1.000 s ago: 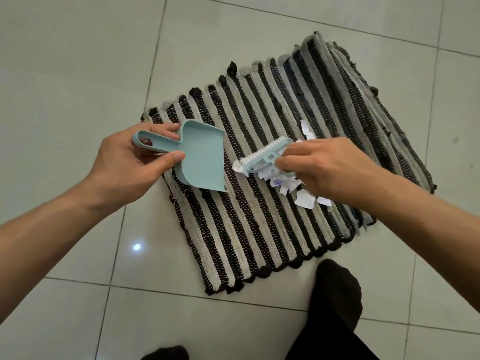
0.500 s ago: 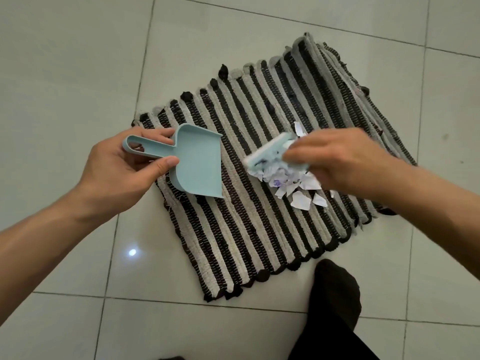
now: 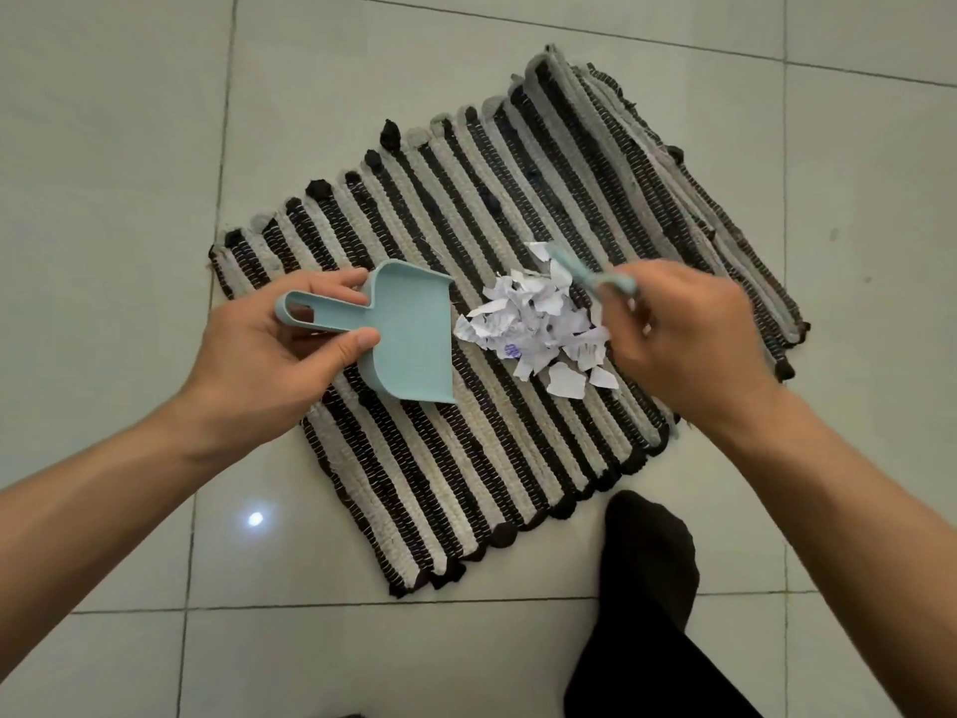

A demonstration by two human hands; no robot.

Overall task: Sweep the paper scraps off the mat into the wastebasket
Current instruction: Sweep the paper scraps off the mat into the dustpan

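Pale-blue plastic dustpan [image 3: 409, 336], gripped by its handle in the left hand [image 3: 279, 349], rests on the striped woven mat [image 3: 466, 458] with its open lip facing three o'clock, just beside the paper scraps [image 3: 538, 323], seemingly ready to catch them. At the heap's two o'clock the right hand [image 3: 683, 334] clasps a blurred blue brush [image 3: 585, 274], likely poised to push leftward. No wastebasket is visible.

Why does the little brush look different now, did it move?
Yes. The brush went from the scoop side of the paper scraps to their far side, lifted and blurred in the right hand, judged against the mat stripes.
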